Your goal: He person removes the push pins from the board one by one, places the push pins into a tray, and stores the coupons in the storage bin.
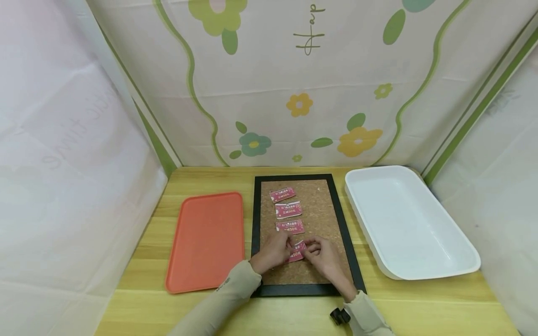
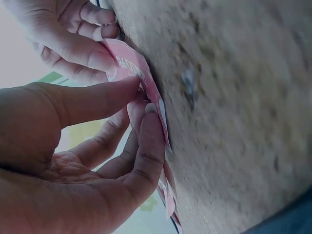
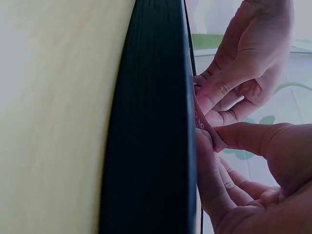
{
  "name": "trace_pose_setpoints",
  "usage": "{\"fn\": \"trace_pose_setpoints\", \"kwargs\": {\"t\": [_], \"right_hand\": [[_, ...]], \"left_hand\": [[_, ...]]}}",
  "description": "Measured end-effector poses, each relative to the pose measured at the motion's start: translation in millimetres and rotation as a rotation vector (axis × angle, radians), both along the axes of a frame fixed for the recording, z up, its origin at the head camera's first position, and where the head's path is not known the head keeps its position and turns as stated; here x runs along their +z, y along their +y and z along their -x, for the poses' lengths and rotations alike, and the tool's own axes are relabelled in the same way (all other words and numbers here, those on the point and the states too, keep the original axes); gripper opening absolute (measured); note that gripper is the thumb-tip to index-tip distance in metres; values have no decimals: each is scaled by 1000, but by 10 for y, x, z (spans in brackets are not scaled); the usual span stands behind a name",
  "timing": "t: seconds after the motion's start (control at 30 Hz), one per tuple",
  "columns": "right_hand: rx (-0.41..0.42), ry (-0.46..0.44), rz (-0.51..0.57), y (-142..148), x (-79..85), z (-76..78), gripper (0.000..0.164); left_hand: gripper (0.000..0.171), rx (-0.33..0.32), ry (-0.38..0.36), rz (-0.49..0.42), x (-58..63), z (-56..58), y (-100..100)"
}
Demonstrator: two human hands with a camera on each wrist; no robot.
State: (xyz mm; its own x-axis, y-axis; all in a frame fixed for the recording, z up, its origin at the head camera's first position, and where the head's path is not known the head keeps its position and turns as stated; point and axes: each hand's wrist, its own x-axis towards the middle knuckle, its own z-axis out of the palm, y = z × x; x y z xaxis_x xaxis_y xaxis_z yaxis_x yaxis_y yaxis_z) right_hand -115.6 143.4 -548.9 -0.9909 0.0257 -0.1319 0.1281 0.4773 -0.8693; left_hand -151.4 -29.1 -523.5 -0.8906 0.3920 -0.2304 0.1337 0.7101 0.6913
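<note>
A pink coupon [image 1: 297, 252] with white print lies low on the black-framed cork board [image 1: 319, 219], with both hands at it. My right hand [image 1: 325, 256] pinches its right edge between thumb and index finger; in the right wrist view that corner of the coupon [image 3: 218, 141] bends up off the cork. My left hand [image 1: 275, 249] has thumb and fingertips drawn together against the coupon's face. Between them in the left wrist view is a small dark thing, mostly hidden, whose kind I cannot tell. Three similar coupons [image 1: 288, 210] form a column above, each with a small dot near its top edge.
An orange-red tray [image 1: 208, 242] lies left of the board. To the right stands a deep white tray [image 1: 414, 224]. All rest on a wooden table [image 1: 147, 275], with printed cloth [image 1: 269, 79] hanging behind and at the sides. A small black object [image 1: 339, 316] sits beside my right sleeve.
</note>
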Motion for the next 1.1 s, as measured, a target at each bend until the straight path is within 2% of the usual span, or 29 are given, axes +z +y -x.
{"fn": "trace_pose_setpoints", "kwargs": {"t": [0.3, 0.53, 0.6, 0.77, 0.87, 0.97, 1.1], "right_hand": [[3, 19, 20, 0, -4, 1, 19], [7, -8, 92, 52, -14, -13, 21], [11, -15, 100, 79, -10, -18, 21], [25, -1, 81, 172, 57, -3, 18], [33, 10, 37, 230, 119, 24, 17], [40, 22, -11, 297, 182, 53, 17], [38, 34, -8, 399, 256, 86, 17]], "left_hand": [[12, -31, 17, -61, 11, -30, -38], [5, -13, 9, -174, 108, -73, -163], [6, -11, 29, -183, 126, -82, -208], [6, -26, 146, -183, 149, -45, -350], [7, -10, 180, -194, 174, -6, -452], [10, 26, 161, -199, 196, 18, -579], [11, 80, 146, -186, 189, 39, -790]]}}
